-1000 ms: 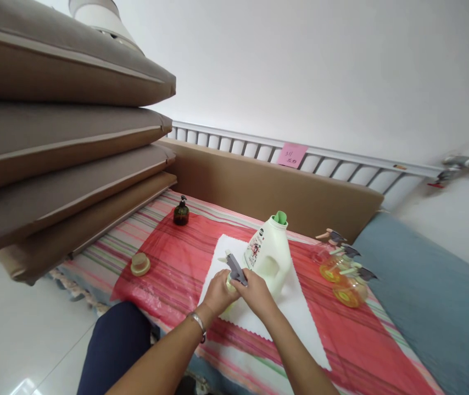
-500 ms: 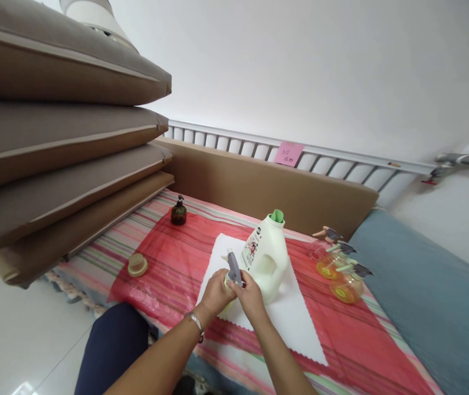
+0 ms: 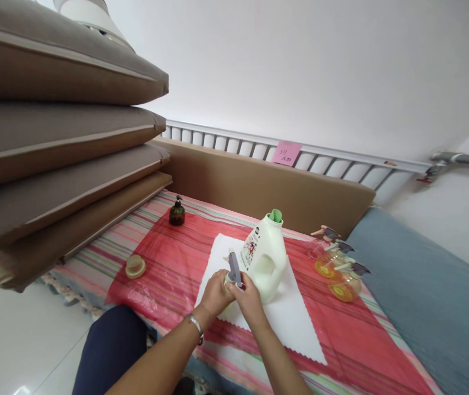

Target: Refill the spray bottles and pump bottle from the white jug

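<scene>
Both my hands meet at a spray bottle [image 3: 234, 267] with a grey trigger head, over a white cloth [image 3: 300, 334]. My left hand [image 3: 217, 292] is closed around the bottle just below the head, hiding most of its body; a yellow-green part shows under the fingers. My right hand [image 3: 247, 296] is closed on the collar and lower part of the trigger head. Right behind them stands a large pale-green jug [image 3: 268, 258] with a handle and a printed label. Its mouth is uncapped, and something green [image 3: 276, 215] sticks out of it.
Three spray bottles [image 3: 345, 286] with coloured liquid stand at the right on a red plastic sheet [image 3: 160, 258]. A dark pump bottle [image 3: 177, 213] and a pale round cap [image 3: 135, 266] are on the left. Stacked cushions [image 3: 65, 126] rise at the left, and a brown board [image 3: 259, 175] leans behind.
The view has shifted very slightly. Both hands stay on the spray bottle, with hardly any visible movement at its head.
</scene>
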Available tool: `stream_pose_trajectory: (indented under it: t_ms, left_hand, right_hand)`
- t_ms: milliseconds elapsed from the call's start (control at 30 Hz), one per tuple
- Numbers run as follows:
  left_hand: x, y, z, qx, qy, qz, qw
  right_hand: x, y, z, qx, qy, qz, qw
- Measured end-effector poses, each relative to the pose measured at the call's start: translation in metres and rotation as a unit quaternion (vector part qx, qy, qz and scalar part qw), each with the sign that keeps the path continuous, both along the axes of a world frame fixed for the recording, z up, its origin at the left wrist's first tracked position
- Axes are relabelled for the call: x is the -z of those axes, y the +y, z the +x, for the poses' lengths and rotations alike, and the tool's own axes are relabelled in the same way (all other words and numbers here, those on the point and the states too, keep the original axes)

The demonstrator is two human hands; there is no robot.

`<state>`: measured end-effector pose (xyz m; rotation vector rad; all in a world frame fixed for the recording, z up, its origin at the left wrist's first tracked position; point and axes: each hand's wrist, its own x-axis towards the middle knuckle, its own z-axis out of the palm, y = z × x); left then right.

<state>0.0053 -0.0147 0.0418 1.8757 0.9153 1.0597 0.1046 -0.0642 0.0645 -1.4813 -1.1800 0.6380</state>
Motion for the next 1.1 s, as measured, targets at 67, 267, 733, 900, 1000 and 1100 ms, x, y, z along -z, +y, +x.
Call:
stream_pose_trajectory:
  t_ms: [67, 267, 733, 900, 1000, 1100]
  left_hand:
    - [0.0, 0.0, 0.0, -0.002, 0.005, 0.011, 1.0]
    - [0.001, -0.001, 0.0, -0.011, 0.015, 0.029, 0.999]
    - [0.006, 0.0, -0.003, 0.017, 0.009, 0.031, 0.999]
    - [0.006, 0.002, -0.006, 0.036, 0.002, 0.022, 0.999]
    - [0.006, 0.002, -0.007, 0.048, -0.006, 0.022, 0.999]
    - [0.007, 0.003, -0.008, 0.052, -0.02, 0.019, 0.998]
  right_hand:
    - [0.001, -0.001, 0.0, -0.005, 0.007, 0.005, 1.0]
    - [0.002, 0.004, 0.002, -0.007, 0.016, 0.006, 1.0]
    - [0.01, 0.006, 0.003, -0.015, 0.07, -0.004, 0.997]
    - [0.012, 0.007, 0.004, -0.031, 0.081, -0.007, 0.996]
    - [0.011, 0.006, 0.005, -0.044, 0.086, -0.008, 0.995]
    - [0.012, 0.007, 0.003, -0.031, 0.083, -0.01, 0.996]
